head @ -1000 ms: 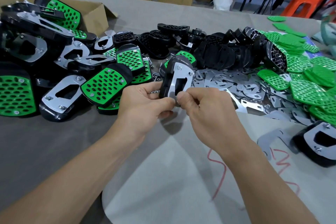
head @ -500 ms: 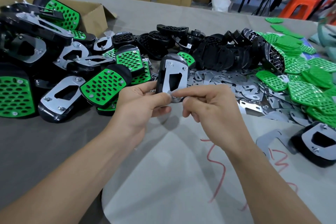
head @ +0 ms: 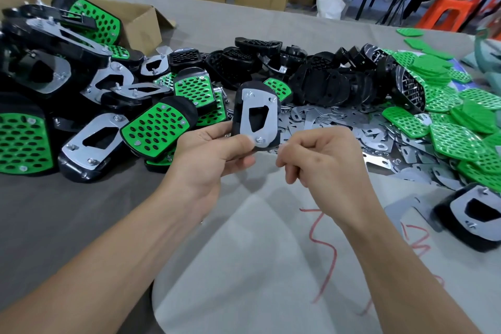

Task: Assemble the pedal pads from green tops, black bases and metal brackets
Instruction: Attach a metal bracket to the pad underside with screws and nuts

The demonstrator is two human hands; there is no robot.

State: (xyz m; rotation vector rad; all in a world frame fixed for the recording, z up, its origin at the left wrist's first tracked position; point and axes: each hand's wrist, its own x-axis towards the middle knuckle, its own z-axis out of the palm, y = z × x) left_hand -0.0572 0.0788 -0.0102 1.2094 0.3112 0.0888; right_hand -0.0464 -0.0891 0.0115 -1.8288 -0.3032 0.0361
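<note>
left grip (head: 214,154) held 1 pedal pad (head: 256,116) upright above the surface (head: 81,211).
its thumb and fingers pinched the pad's lower end, the metal bracket (head: 245,119) on the black base (head: 257,85) turned toward the person. the right grip (head: 320,163) hung just beside that end, fingers curled, thumb against forefinger; whether it pinched anything i could not tell. finished pads (head: 154,130) lay heaped at left, spare bases (head: 330,84) behind, loose brackets (head: 339,122) and green tops (head: 450,141) at right.
</note>
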